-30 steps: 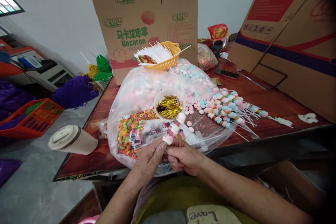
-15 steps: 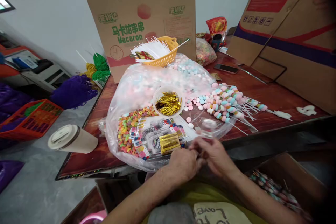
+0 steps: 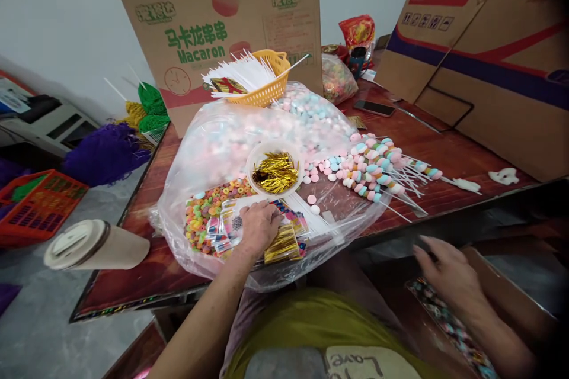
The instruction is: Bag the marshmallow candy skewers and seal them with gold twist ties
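Observation:
My left hand (image 3: 260, 228) rests on the stack of printed plastic packaging bags (image 3: 229, 228), fingers spread over them and fingertips partly hidden. Just right of it lies a bundle of gold twist ties (image 3: 283, 244). Beyond my fingers stands a clear round tub (image 3: 253, 185) holding loose gold twist ties. My right hand (image 3: 447, 272) hangs at the lower right with its fingers apart and nothing in them, over an open carton (image 3: 511, 278). In that carton lie wrapped candy skewers (image 3: 444, 314).
Ring-shaped candies (image 3: 202, 216) and a large clear bag of pastel candies (image 3: 213, 136) cover the table's middle. Candy skewers (image 3: 377, 169) are piled at the right. A yellow basket (image 3: 262, 95) of white sticks stands behind. A lidded cup (image 3: 111, 246) lies tilted at the left edge.
My hands were close together at the table's front edge. The left has moved left onto the packaging bags; the right has swung right over the carton and opened. The view has shifted slightly.

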Demonstrator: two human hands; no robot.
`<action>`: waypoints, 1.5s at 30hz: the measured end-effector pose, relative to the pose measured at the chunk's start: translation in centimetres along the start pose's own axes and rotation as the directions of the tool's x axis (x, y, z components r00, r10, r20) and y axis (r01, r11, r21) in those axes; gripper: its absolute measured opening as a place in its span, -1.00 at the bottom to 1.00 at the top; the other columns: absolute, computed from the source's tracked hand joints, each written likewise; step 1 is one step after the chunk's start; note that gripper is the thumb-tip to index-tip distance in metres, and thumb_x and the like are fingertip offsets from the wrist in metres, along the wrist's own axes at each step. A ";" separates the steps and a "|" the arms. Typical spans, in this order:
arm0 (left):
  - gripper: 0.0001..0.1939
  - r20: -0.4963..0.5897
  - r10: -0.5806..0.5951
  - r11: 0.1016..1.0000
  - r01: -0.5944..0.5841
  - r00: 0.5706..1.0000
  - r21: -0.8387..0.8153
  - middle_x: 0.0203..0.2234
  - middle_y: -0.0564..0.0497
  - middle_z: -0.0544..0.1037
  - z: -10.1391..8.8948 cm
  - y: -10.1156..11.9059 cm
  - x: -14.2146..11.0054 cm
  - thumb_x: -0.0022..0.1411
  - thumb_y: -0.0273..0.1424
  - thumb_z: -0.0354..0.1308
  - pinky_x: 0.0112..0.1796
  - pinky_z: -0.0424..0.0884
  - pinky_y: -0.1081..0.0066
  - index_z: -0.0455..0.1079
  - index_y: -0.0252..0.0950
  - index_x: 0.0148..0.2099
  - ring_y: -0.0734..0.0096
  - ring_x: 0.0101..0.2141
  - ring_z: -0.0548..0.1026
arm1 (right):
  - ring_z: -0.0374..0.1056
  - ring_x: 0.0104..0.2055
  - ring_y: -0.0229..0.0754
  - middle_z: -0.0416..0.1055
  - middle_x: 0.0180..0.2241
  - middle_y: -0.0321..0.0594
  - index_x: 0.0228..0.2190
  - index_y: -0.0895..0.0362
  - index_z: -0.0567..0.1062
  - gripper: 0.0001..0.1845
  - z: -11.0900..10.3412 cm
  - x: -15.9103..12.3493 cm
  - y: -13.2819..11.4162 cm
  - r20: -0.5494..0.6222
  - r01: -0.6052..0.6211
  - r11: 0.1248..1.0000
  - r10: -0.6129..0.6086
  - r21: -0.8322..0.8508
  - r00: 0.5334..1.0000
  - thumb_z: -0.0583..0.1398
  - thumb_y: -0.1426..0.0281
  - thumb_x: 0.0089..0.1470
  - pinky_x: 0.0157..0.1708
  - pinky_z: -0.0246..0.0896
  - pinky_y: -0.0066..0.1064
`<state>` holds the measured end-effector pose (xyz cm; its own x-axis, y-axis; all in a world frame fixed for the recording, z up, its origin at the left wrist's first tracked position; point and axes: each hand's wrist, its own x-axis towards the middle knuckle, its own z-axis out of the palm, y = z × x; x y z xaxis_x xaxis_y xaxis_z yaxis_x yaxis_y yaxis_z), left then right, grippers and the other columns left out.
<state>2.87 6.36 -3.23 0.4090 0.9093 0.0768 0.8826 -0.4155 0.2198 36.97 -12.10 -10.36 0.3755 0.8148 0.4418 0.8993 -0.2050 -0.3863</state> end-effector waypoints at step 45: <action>-0.79 -0.350 0.061 0.856 -0.229 0.935 -0.463 -0.38 -0.04 0.58 -1.4 -3.4 -5.9 0.26 -0.35 -0.01 -0.26 0.43 0.39 0.45 -0.26 -0.28 0.34 -0.32 0.52 | 0.25 -0.31 -0.19 0.38 -0.41 -0.17 -0.47 0.12 0.38 -0.72 3.4 14.5 -17.5 0.222 0.206 0.970 -0.231 0.132 0.947 -0.02 0.30 0.16 -0.29 0.06 -0.41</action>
<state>-2.87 2.47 -3.06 0.3547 0.8327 0.4252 0.5551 -0.5535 0.6209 25.90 5.17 0.03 0.0978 0.9396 0.3279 0.9196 0.0407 -0.3908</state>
